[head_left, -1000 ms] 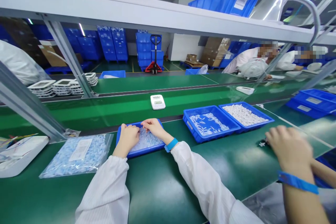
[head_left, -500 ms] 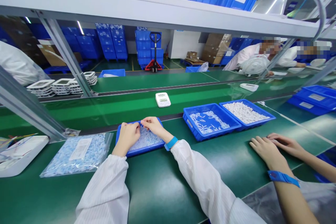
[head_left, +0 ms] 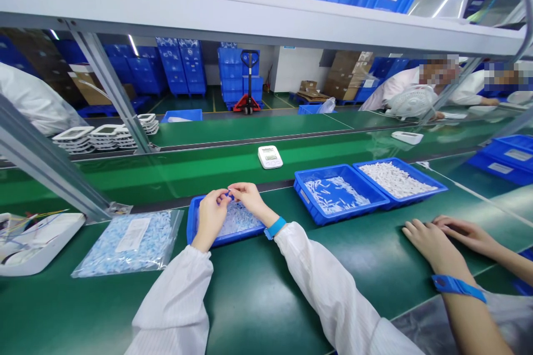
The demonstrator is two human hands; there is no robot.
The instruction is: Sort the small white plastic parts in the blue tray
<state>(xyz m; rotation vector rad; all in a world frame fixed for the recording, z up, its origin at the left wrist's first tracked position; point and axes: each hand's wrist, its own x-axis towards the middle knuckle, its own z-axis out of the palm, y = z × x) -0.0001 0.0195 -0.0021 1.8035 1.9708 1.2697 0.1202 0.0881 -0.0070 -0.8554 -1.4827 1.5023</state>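
- Left hand (head_left: 211, 217): wrist low over the near tray, fingers curled to a pinch at the far side.
- Right hand (head_left: 250, 201): comes in from the other side, thumb and forefinger pinched, fingertips meeting those of the left hand above the tray. Whether a piece sits between the fingertips cannot be told; the grip hides it.
- Small pieces (head_left: 239, 221): loose, pale blue to clear, spread in the blue tray (head_left: 192, 221) directly beneath both hands. The tray lies flat on the green bench (head_left: 258, 294).
- Handling, as judged: each piece looks very light and probably stiff, likely plastic, with a sheen that suggests a slippery surface. Fragility cannot be confirmed at this size.
- Hold, as judged: a fingertip pinch across the sides suits a single piece; a whole-hand grasp would gather several at once. Firm squeezing risks shooting a piece out.
- Tray hold, as judged: stiff walls; best taken by opposite rims and kept level.
- Clear bag (head_left: 120, 255): beside the tray, on the left, full of pale blue pieces, label on top. Likely limp and shifting; best supported from below.
- To the right: a tray of white strips (head_left: 322, 218) and, just beside it, a tray of small white parts (head_left: 418, 198).
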